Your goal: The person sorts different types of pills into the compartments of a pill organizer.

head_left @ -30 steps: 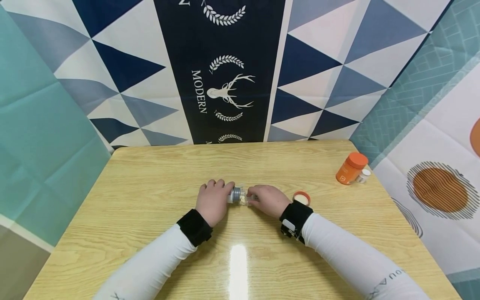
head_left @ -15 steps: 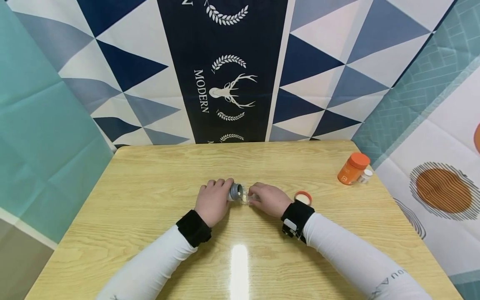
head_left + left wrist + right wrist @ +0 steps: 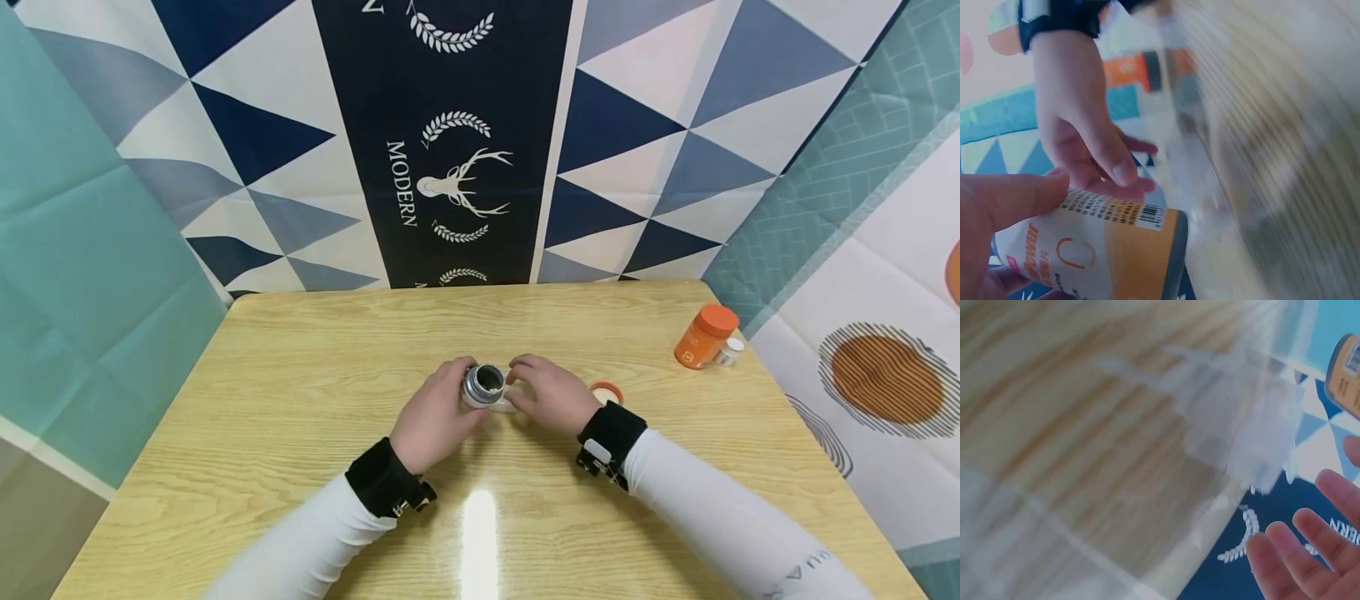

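My left hand (image 3: 431, 425) grips a pill bottle (image 3: 1113, 247) with a white and orange label and a grey neck. In the head view its uncapped mouth (image 3: 489, 380) faces up toward the camera, dark inside. My right hand (image 3: 551, 393) is just right of the bottle, its fingers (image 3: 1282, 550) extended and spread in the right wrist view, holding nothing. Between the hands a small clear plastic container (image 3: 504, 406) sits on the table, partly hidden by the bottle and right hand; in the right wrist view the clear container (image 3: 1266, 440) is blurred.
An orange-rimmed lid (image 3: 606, 392) lies inside up behind the right wrist. Toward the table's right edge stand an orange jar (image 3: 705, 337) and a small white-capped bottle (image 3: 729, 352). The wooden table (image 3: 300, 358) meets a patterned cloth backdrop (image 3: 465, 150).
The bottle has turned from lying on its side, mouth toward the container, to mouth up. The left hand rotated with it. My right hand has let go of the container and drawn slightly right.
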`<state>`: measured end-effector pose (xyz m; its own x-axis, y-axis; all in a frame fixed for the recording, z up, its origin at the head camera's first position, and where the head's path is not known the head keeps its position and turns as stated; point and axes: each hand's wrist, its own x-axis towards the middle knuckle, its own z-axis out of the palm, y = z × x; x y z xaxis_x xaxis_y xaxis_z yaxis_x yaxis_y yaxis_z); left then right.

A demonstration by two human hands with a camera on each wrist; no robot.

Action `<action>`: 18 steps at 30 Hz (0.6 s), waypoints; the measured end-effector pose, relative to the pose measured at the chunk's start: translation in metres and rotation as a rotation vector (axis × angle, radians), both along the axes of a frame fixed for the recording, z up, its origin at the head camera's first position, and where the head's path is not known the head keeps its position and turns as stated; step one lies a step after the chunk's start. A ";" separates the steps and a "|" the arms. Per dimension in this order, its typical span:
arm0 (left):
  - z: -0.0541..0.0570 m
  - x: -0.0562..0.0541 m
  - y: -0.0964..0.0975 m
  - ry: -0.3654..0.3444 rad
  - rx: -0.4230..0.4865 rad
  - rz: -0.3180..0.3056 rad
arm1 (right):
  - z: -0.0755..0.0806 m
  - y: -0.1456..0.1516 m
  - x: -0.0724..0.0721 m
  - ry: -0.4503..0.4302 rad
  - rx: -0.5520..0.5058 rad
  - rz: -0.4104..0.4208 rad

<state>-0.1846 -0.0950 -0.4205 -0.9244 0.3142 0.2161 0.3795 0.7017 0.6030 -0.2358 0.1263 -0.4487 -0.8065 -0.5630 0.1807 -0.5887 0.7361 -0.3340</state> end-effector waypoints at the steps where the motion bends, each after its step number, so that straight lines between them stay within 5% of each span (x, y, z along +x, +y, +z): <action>1: 0.001 0.002 0.002 -0.023 0.031 -0.003 | 0.001 0.005 0.000 0.010 -0.004 -0.009; 8: 0.002 0.010 0.017 -0.203 0.185 -0.053 | 0.013 0.046 0.002 0.025 0.032 -0.100; 18: -0.019 0.007 0.032 -0.252 0.181 -0.088 | 0.009 0.090 0.007 -0.077 0.154 -0.185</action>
<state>-0.1777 -0.0630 -0.4391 -0.9271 0.3722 0.0435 0.2565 0.5456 0.7978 -0.2283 0.2160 -0.4392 -0.9066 -0.4202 0.0386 -0.4160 0.8747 -0.2485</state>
